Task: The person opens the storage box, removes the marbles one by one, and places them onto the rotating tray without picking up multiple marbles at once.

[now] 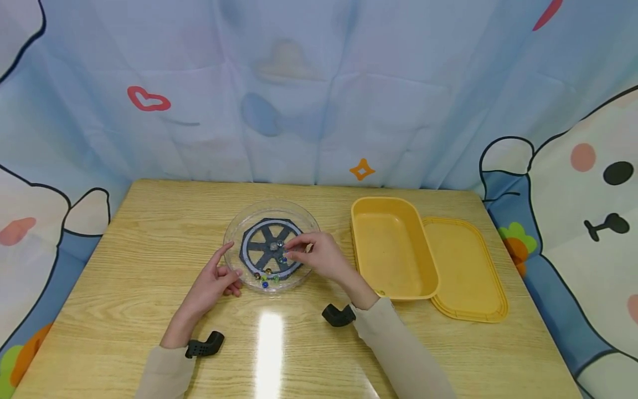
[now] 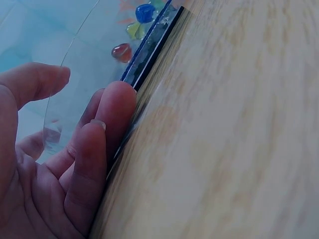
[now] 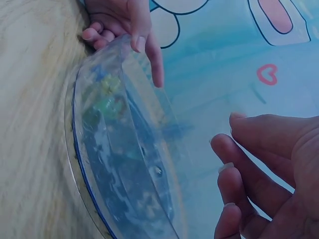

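A clear round dish (image 1: 271, 206) sits on the table, with a dark spoked wheel shape (image 1: 256, 246) showing in it. Several glass marbles (image 1: 265, 284) are gathered at its near side; more marbles (image 1: 281, 244) lie right of the wheel's centre. At the left rim, my left hand (image 1: 213, 284) rests against the dish, forefinger stretched along the edge, thumb at the rim and the other fingers bent. Over the dish's right part hovers my right hand (image 1: 320, 256), thumb and forefinger close together. In the right wrist view, nothing shows between these fingertips (image 3: 224, 144).
To the right stands a yellow tub (image 1: 396, 249), with a yellow lid (image 1: 468, 271) lying beside and partly under it. A small yellowish thing (image 1: 381, 292) shows at the tub's near edge. A printed curtain (image 1: 299, 111) hangs behind the wooden table (image 1: 164, 221).
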{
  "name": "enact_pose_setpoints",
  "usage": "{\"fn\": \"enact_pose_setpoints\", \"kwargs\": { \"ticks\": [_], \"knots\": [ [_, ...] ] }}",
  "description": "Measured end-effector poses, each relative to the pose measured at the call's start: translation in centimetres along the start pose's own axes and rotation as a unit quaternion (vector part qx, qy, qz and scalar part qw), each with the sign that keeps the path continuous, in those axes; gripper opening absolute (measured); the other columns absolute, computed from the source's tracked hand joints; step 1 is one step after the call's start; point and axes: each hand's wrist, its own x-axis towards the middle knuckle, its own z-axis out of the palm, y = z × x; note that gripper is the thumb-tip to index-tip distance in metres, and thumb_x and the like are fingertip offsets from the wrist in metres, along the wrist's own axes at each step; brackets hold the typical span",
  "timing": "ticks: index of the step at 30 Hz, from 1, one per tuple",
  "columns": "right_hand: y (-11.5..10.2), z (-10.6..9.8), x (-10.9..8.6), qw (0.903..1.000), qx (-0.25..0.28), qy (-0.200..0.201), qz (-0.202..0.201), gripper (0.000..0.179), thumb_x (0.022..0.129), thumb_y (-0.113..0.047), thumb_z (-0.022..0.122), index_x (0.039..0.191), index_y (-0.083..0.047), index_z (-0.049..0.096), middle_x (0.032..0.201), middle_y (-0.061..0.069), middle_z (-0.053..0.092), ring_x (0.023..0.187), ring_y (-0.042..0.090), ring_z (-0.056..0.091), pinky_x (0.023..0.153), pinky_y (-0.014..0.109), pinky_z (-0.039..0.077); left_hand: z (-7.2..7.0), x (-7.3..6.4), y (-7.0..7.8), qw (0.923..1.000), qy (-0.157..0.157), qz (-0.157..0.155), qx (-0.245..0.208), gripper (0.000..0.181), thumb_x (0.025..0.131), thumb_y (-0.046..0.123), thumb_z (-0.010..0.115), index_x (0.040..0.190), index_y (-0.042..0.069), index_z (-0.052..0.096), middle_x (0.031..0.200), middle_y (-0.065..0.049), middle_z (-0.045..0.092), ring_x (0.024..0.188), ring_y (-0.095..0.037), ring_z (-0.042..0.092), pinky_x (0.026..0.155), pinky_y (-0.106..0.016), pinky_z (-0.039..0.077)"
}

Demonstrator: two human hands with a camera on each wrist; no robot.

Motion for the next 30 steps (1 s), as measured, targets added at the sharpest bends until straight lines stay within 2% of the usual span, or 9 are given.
{"fn": "enact_pose_setpoints", "kwargs": {
  "ticks": [4,7,13,17,24,27,30],
  "knots": [
    [-0.2,-1.0,-0.1,1.0000,-0.002,0.002,0.003,0.017,0.092,-0.012,0.074,0.107,-0.004,0.076,0.096,-0.001,0.071,0.081,0.017,0.061,0.062,0.028,0.049,0.0,-0.1,0.0,1.0000,0.001,-0.001,0.000,0.071,0.101,0.011,0.059,0.160,0.020,0.020,0.082,-0.020,0.066,0.067,-0.025,0.068,0.062,-0.031,0.054],
    [-0.4,-2.7,-0.5,0.9995,-0.023,0.014,0.014,0.017,0.092,-0.014,0.074,0.106,-0.007,0.077,0.099,0.000,0.072,0.079,0.018,0.060,0.062,0.029,0.048,0.1,-0.1,0.0,1.0000,0.000,-0.002,0.001,0.071,0.101,0.011,0.059,0.160,0.019,0.019,0.082,-0.020,0.066,0.067,-0.026,0.068,0.062,-0.031,0.055],
    [-0.3,-7.3,-1.7,0.9954,-0.088,0.038,0.011,0.014,0.093,-0.019,0.073,0.104,-0.013,0.078,0.098,-0.001,0.073,0.070,0.018,0.058,0.062,0.030,0.049,0.0,-0.2,0.1,1.0000,0.002,0.003,0.002,0.073,0.101,0.010,0.060,0.160,0.018,0.019,0.082,-0.020,0.066,0.067,-0.025,0.068,0.063,-0.031,0.055],
    [0.6,-10.7,-2.7,0.9919,-0.125,0.023,0.005,0.014,0.093,-0.018,0.073,0.104,-0.011,0.078,0.095,-0.002,0.073,0.076,0.015,0.061,0.067,0.031,0.051,-0.1,0.0,0.1,0.9999,-0.001,0.009,-0.007,0.073,0.101,0.008,0.059,0.160,0.017,0.018,0.081,-0.018,0.066,0.066,-0.024,0.068,0.063,-0.033,0.057],
    [2.7,-15.2,-3.6,0.9818,-0.165,-0.078,0.054,0.021,0.095,-0.019,0.070,0.110,-0.005,0.075,0.099,-0.001,0.072,0.084,0.017,0.061,0.076,0.037,0.049,-0.2,0.0,-0.1,0.9999,-0.001,0.011,-0.012,0.072,0.101,0.006,0.058,0.160,0.016,0.018,0.080,-0.017,0.066,0.065,-0.022,0.067,0.062,-0.033,0.057],
    [3.7,-16.2,-3.9,0.9708,-0.172,-0.146,0.080,0.018,0.095,-0.017,0.069,0.106,-0.004,0.075,0.098,0.002,0.073,0.083,0.015,0.062,0.077,0.036,0.050,-0.1,0.0,-0.1,0.9998,-0.001,0.010,-0.014,0.073,0.100,0.006,0.059,0.160,0.016,0.019,0.081,-0.019,0.066,0.065,-0.023,0.068,0.062,-0.033,0.057],
    [4.7,-16.6,-4.3,0.9512,-0.151,-0.242,0.117,0.014,0.096,-0.014,0.068,0.104,-0.004,0.075,0.094,0.004,0.073,0.083,0.015,0.063,0.077,0.033,0.050,0.0,0.0,-0.1,0.9999,-0.002,0.007,-0.016,0.072,0.100,0.006,0.059,0.160,0.017,0.019,0.082,-0.020,0.066,0.065,-0.022,0.068,0.062,-0.032,0.057]
  ]
}}
